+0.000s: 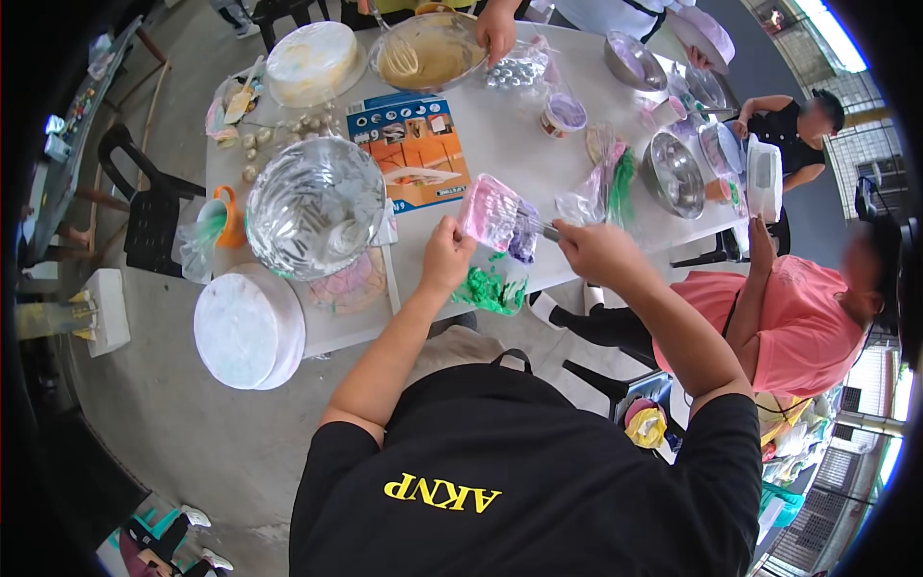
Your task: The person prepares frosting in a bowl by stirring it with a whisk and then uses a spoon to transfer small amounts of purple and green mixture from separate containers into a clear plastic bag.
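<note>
My left hand [447,256] grips the rim of a small tub [484,189] smeared with pink icing. A metal whisk [549,230] is in my right hand [606,252], its wires reaching into the tub's right side. Purple icing [523,244] shows at that side beneath the wires; whether it is in the same tub I cannot tell. Just below, near the table edge, stands a clear container [513,270] with bright green icing [490,290] on its walls. To the left is a large steel bowl [317,209] streaked with white icing.
A white-frosted round cake [249,328] stands at the table's left corner, beside an orange pitcher [229,220]. Another frosted cake [310,61] and a bowl of batter-like mixture [433,61] are at the back. Steel bowls [674,173] line the right. Other people work around the table.
</note>
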A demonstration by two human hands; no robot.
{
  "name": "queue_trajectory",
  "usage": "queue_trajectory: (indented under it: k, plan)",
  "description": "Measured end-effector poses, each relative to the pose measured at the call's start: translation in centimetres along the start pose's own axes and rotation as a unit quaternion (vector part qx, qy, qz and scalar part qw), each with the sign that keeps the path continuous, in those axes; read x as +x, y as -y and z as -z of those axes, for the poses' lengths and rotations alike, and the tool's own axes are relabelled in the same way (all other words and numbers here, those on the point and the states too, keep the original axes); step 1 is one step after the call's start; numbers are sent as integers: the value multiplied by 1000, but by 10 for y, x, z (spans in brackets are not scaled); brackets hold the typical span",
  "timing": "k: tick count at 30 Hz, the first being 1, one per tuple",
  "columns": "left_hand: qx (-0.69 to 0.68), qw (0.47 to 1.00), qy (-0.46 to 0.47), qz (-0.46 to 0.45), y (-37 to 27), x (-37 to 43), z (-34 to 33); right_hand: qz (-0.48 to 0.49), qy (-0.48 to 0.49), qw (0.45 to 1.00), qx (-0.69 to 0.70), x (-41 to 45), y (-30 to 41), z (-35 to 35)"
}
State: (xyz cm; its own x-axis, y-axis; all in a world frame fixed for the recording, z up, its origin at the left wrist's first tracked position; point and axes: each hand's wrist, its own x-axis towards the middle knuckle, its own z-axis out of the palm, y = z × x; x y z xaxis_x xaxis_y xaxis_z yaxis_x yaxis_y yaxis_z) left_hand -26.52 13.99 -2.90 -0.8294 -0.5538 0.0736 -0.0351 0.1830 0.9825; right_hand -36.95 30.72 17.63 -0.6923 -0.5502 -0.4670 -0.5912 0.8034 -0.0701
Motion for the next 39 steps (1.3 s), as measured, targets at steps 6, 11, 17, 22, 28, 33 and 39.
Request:
queue_trajectory:
  k: [6, 11, 17, 22, 28, 33, 39]
  plan:
    - [-9, 999, 12, 36, -1, -1, -3, 29, 54, 992, 110, 4, -13, -1]
    - [-15, 1000, 9, 6, 0, 0, -5, -17, 6, 998, 61, 2, -6, -6]
    - [-7, 1000, 10, 21, -1, 0, -3, 21, 17, 997, 68, 6, -17, -10]
    - [-15, 999, 25, 37, -2, 2, -3, -31, 23, 999, -10, 2, -11, -20]
    - [-14, 1000, 9, 24, 0, 1, -1, -13, 32, 994, 104, 8, -9, -4]
    - [-21, 997, 41, 65, -2, 3, -2, 5, 56, 998, 42, 3, -6, -10]
    - [2, 1000, 8, 7, -4, 6, -1, -27, 24, 996, 78, 8, -7, -10]
